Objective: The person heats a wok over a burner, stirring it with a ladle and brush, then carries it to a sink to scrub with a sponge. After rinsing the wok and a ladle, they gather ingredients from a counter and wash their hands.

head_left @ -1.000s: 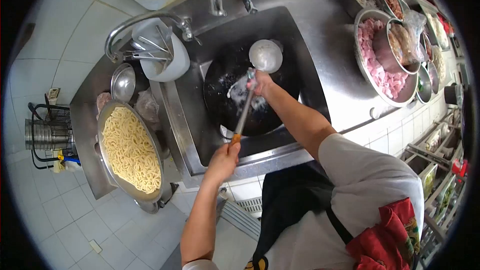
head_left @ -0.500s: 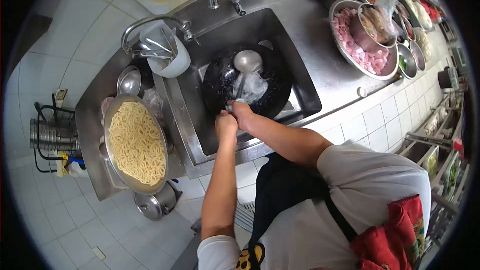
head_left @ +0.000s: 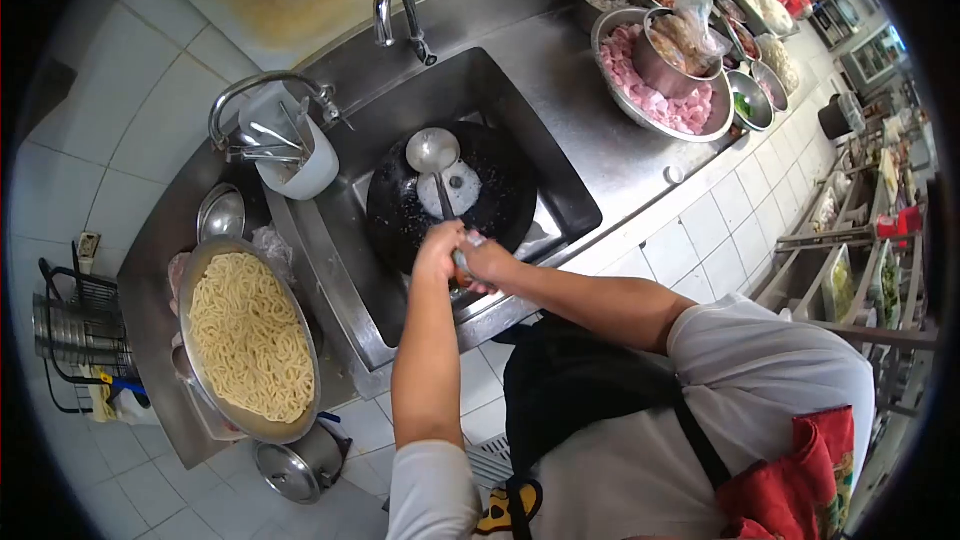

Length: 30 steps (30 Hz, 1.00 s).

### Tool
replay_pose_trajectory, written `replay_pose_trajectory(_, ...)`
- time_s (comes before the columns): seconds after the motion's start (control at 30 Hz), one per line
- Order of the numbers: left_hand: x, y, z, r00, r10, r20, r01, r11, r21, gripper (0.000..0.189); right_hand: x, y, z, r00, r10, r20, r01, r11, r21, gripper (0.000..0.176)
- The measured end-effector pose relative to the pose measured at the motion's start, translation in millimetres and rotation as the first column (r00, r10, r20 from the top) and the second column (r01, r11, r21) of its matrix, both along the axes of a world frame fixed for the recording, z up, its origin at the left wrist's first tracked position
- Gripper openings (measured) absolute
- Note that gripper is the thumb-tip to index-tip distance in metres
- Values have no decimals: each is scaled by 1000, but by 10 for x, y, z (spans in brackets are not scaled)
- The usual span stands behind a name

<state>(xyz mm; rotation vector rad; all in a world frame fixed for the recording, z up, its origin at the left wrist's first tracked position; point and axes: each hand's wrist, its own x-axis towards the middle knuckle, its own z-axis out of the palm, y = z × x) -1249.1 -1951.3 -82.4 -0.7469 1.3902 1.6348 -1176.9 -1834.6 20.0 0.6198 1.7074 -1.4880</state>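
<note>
A ladle (head_left: 433,151) lies with its metal bowl over a dark wok (head_left: 510,175), its handle running back toward me. My left hand (head_left: 437,248) is closed round that handle. Against the handle's lower part, my right hand (head_left: 490,262) is closed on a pale crumpled thing (head_left: 468,250), mostly hidden by the fingers; its kind I cannot make out. A bit of orange shows just below the hands. White foam (head_left: 450,190) lies in the wok, which sits in a steel sink (head_left: 570,175).
Two faucets (head_left: 395,10) arch over the sink's back edge. A white container of utensils (head_left: 315,168) stands to the left, near a large oval bowl of noodles (head_left: 250,340). At the right, a bowl of pink meat (head_left: 690,115) bears a smaller pot (head_left: 665,70). A lidded pot (head_left: 290,470) stands low left.
My right hand has slid down the handle toward me, and my left hand now grips higher on it. The foam is more compact. The whole view has shifted slightly.
</note>
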Motion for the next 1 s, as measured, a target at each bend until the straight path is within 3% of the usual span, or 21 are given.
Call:
replay_pose_trajectory(0.07,-80,-52,-72,992,101,-72,-95,992,84,32,-147,80,24,981,112,-160,-76,973,219,65)
replay_pose_trajectory(0.1,-36,17,10,980,112,-162,-111,994,13,27,-270,104,-195,968,135,-214,-79,965,250,70)
replay_pose_trajectory(0.2,171,-67,245,984,24,-178,-51,987,-151,22,-513,95,-620,888,91,-451,95,923,372,68)
replay_pose_trajectory(0.23,272,-165,300,986,30,-163,-49,992,-115,22,-642,111,-691,895,-14,-446,199,907,371,67)
replay_pose_trajectory(0.27,383,-215,422,985,-35,-171,7,987,-160,22,-767,133,-637,965,-72,-252,145,948,282,60)
replay_pose_trajectory(0.33,598,-218,790,971,-168,-173,122,961,-247,24,-777,-169,-813,962,-126,-244,129,992,-7,49)
replay_pose_trajectory(0.43,855,-44,1230,942,-313,-122,216,843,-492,20,-1125,-460,-1233,953,-294,-76,265,927,-264,38)
replay_pose_trajectory(0.47,936,23,1391,937,-335,-94,244,825,-509,20,-1295,-454,-1229,898,-430,95,439,855,-274,31)
replay_pose_trajectory(0.53,1069,-36,1513,902,-413,-125,276,775,-568,32,-1561,-337,-1305,871,-434,229,490,799,-349,29)
replay_pose_trajectory(0.63,987,-70,1716,950,-279,-139,172,842,-512,31,-1315,-371,-1160,766,-595,243,597,519,-612,31)
replay_pose_trajectory(0.67,960,-94,1840,946,-287,-151,166,829,-535,30,-1158,-255,-932,862,-494,-111,379,775,-506,36)
replay_pose_trajectory(0.7,914,-96,1975,940,-293,-176,153,820,-551,29,-1041,-31,-510,928,-254,-272,186,950,-251,38)
replay_pose_trajectory(0.73,872,-52,2102,933,-298,-201,139,814,-564,29,-947,224,-162,938,30,-346,-12,998,55,40)
replay_pose_trajectory(0.8,859,65,2412,930,-253,-267,104,877,-469,29,-795,704,1,891,101,-443,-14,980,197,40)
replay_pose_trajectory(0.87,835,183,2508,915,-226,-336,97,928,-360,29,-613,1280,533,785,106,-611,125,938,324,44)
replay_pose_trajectory(0.93,711,555,2412,895,-192,-402,106,968,-227,29,-639,1750,653,624,4,-782,305,920,247,47)
replay_pose_trajectory(1.0,570,1081,2154,898,-99,-429,53,992,-118,29,-673,1923,1186,624,21,-781,344,890,299,53)
